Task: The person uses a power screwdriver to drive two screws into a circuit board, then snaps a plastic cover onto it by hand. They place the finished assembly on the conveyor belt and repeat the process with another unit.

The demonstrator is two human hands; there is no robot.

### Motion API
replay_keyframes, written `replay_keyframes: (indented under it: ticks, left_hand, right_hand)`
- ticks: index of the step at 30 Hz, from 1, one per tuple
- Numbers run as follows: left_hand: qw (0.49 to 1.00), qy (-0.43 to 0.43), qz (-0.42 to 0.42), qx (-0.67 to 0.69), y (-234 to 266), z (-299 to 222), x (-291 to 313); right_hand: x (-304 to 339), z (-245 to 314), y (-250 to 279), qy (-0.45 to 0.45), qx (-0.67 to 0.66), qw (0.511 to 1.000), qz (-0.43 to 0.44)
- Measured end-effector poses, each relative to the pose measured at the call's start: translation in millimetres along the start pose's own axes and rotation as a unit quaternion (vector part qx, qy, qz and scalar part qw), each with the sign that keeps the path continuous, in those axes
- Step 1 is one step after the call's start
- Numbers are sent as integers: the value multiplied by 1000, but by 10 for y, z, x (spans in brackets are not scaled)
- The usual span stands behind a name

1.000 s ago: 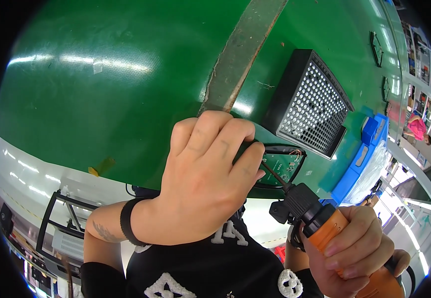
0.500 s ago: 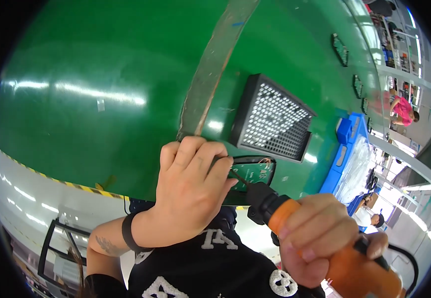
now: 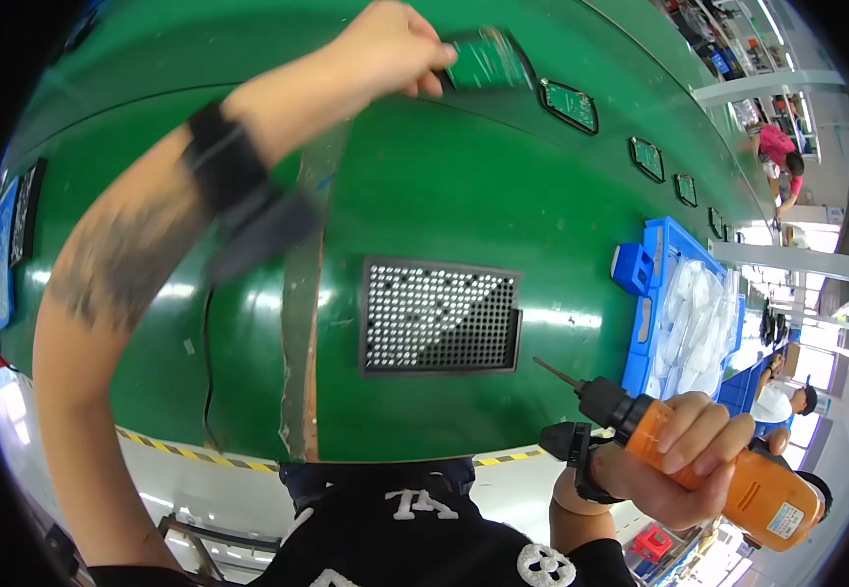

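Observation:
At the far side of the green bench, my left hand [image 3: 395, 49] pinches the left end of a green circuit board in a black frame [image 3: 488, 64]. The board is a little blurred. My right hand [image 3: 693, 465] is wrapped round an orange electric screwdriver [image 3: 651, 430] near the front right. Its thin bit points up and left, apart from everything. Between my arms lies a black tray with rows of holes [image 3: 518, 342]; small shiny pieces, apparently screws, fill much of it, and the lower right holes look dark.
Several framed boards, one of them close by [image 3: 569, 106], lie in a row along the far right. A blue bin [image 3: 642, 328] holding clear plastic bags stands at the right. A worn strip [image 3: 299, 342] crosses the bench. Other people [image 3: 775, 152] are at the far right.
My left hand has carried the framed board from the near edge to the far side. The screwdriver has left the board and moved right, still in my right hand. My view has shifted.

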State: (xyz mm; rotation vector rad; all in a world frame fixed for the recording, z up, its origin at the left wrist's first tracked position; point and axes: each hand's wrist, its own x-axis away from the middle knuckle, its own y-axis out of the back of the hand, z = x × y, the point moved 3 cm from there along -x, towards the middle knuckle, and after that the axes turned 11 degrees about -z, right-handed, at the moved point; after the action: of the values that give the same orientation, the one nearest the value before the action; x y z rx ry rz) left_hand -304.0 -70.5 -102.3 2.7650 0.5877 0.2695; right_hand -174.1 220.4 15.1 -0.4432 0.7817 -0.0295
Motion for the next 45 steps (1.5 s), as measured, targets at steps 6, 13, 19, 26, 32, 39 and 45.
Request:
replay_keyframes:
  ticks: [6, 13, 19, 26, 32, 39, 45]
  left_hand:
    - [819, -417, -232, -318, -662, -294, -541]
    - [842, -412, 54, -345, -1809, -334, -767]
    - [805, -502, 83, -306, -1115, -559, -383]
    - [860, -356, 242, -273, 90, -401, 1577]
    - [872, -325, 312, -189, 45, 120, 2593]
    - [903, -329, 173, -217, -246, 409, 2795]
    - [915, -325, 112, -209, -400, 457, 2807]
  right_hand:
    - [-76, -247, 23, -52, 16, 996, 64]
    - [-41, -553, -53, -78, 14, 993, 90]
    - [17, -643, -73, -96, 30, 991, 83]
    - [25, -748, 12, -144, 52, 983, 103]
    - [107, -789, 77, -142, 68, 984, 88]
    - [77, -782, 73, -143, 52, 981, 117]
    - [86, -821, 113, -127, 52, 981, 137]
